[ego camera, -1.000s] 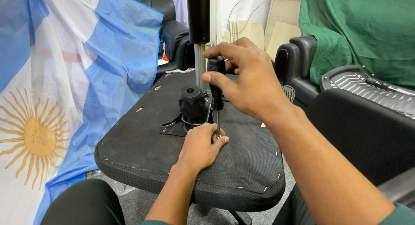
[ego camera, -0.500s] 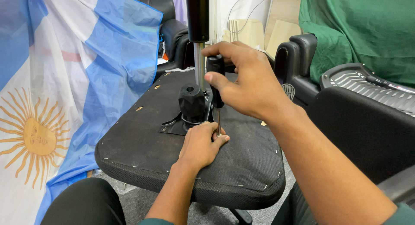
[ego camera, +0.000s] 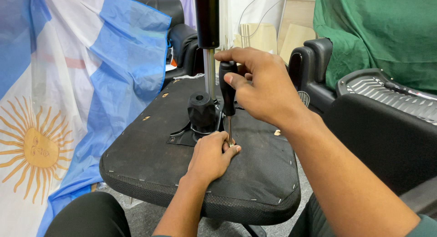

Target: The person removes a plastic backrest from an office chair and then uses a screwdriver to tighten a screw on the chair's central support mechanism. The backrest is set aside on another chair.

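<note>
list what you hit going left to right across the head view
sun flag → left hand → screwdriver → right hand → black armrest → green cloth

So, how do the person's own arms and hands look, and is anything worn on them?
Both hands, the left hand and the right hand, are bare: no gloves, and no rings or watch that can be seen. The forearms are uncovered too. A dark green sleeve edge shows only at the right arm's upper end, at the bottom corner of the picture.
</note>
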